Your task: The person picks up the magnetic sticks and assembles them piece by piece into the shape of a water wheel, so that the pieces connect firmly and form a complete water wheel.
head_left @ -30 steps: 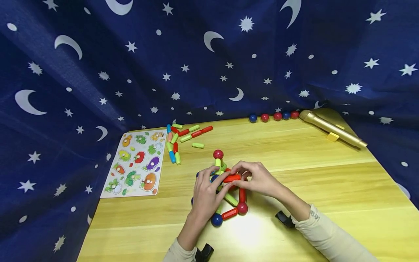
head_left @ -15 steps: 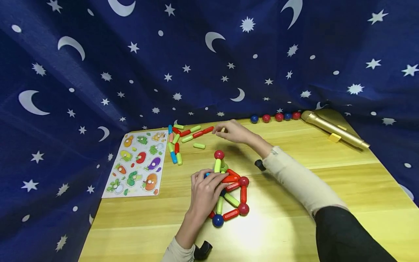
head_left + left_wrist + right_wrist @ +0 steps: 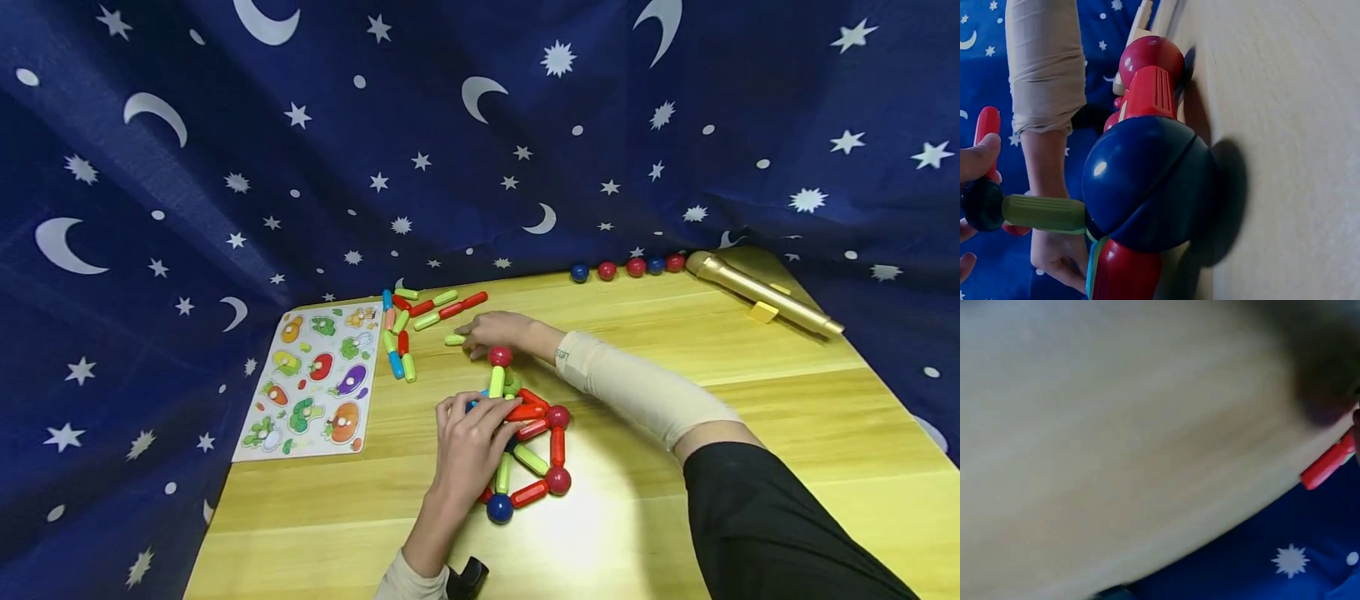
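Observation:
A build of magnetic rods and balls stands on the table, with a red ball on a lime rod at its far side. My left hand pinches a red magnetic rod at the build's top. In the left wrist view the thumb lies across that rod, above a dark blue ball; a large blue ball rests low in front. My right hand reaches past the build, its fingers at the right end of a lime green magnetic rod. Those fingertips are partly hidden.
Loose rods in several colours lie at the back left, beside a vegetable puzzle board. Several balls line the back edge near a gold microphone. A starry blue curtain borders the table.
My right hand has left the top red rod, swung toward the back, then come down left to the lone lime rod, which has shifted slightly. The left hand stays on the build.

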`<action>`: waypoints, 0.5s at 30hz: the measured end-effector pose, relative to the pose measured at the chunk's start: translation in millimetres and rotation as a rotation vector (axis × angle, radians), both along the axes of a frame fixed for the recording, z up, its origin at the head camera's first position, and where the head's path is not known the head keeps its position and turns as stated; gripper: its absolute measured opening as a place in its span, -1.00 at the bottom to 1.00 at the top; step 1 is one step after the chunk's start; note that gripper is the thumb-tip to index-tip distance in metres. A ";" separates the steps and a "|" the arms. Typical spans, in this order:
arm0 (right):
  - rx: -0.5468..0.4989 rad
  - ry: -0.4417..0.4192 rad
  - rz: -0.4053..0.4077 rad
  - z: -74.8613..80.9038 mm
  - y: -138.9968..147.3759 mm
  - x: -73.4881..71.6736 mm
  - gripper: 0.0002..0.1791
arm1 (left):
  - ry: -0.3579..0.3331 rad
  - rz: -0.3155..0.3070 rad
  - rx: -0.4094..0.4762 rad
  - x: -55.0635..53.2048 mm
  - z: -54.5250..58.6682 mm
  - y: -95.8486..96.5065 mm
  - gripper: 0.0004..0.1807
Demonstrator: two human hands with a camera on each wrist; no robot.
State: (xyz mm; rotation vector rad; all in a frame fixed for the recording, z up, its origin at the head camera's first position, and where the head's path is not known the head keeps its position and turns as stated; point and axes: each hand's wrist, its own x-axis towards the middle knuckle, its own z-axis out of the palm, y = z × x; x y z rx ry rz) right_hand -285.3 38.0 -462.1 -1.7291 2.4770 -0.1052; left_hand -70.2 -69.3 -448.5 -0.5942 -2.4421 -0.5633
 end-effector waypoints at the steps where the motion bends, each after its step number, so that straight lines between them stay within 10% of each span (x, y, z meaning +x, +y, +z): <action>1: -0.018 0.023 -0.013 -1.7 1.7 1.5 -0.86 | -0.001 -0.001 0.007 -0.1 -0.3 0.3 -0.66; 6: -0.168 0.004 -0.200 -5.5 21.6 15.1 -0.96 | 0.000 0.009 0.019 0.6 -0.6 2.7 -0.70; 15: -0.631 -0.540 -0.735 8.4 107.4 80.1 -0.53 | 0.046 0.081 0.030 -4.3 -3.8 10.7 -0.71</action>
